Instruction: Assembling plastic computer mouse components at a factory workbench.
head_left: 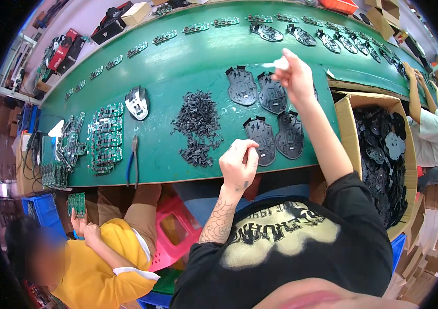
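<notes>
My right hand (295,74) is raised over the far part of the green table, closed round a small white bottle (280,64) whose thin tip points left. Below it lie several black mouse base shells (241,85), flat on the table; two more shells (261,140) are closer to the front edge. My left hand (239,162) is near that edge, beside the nearest shells, its fingers curled together. Whatever it may hold is hidden. To its left is a heap of small black plastic pieces (196,116).
Pliers (133,159), a white-and-black mouse shell (137,103) and stacked green circuit boards (106,139) lie left. Boards and shells (267,32) line the far side. A cardboard box (350,134) of black parts stands right. A yellow-shirted person (95,257) sits left holding a board; another works far right.
</notes>
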`<state>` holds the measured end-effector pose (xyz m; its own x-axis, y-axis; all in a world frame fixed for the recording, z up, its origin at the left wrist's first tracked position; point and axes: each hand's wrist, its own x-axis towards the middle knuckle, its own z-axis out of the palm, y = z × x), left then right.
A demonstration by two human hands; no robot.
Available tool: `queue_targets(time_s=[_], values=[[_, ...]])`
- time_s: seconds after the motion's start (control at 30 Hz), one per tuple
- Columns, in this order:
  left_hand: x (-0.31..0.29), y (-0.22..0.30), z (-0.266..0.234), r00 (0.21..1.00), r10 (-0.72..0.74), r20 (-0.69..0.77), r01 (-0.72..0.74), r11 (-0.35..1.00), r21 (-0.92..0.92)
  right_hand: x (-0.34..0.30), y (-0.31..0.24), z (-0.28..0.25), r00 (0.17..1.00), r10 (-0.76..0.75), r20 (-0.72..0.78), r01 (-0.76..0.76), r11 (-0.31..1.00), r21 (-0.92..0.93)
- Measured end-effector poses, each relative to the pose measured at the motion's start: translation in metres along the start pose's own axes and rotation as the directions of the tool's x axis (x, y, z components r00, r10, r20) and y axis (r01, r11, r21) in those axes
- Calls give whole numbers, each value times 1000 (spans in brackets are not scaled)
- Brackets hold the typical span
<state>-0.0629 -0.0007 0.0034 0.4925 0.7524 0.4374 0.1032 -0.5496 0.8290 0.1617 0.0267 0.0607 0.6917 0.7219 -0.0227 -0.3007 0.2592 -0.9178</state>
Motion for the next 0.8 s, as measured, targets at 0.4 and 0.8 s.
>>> queue_targets(time_s=[0.4,0.8], values=[[-2,-1,2,999,22,44,-27,994,105,13,40,-3,918,-314,243,397,717,-573],[1,1,3,999,4,50,-12,989,147,15,49,2,917,-263,301,397,684,-612]])
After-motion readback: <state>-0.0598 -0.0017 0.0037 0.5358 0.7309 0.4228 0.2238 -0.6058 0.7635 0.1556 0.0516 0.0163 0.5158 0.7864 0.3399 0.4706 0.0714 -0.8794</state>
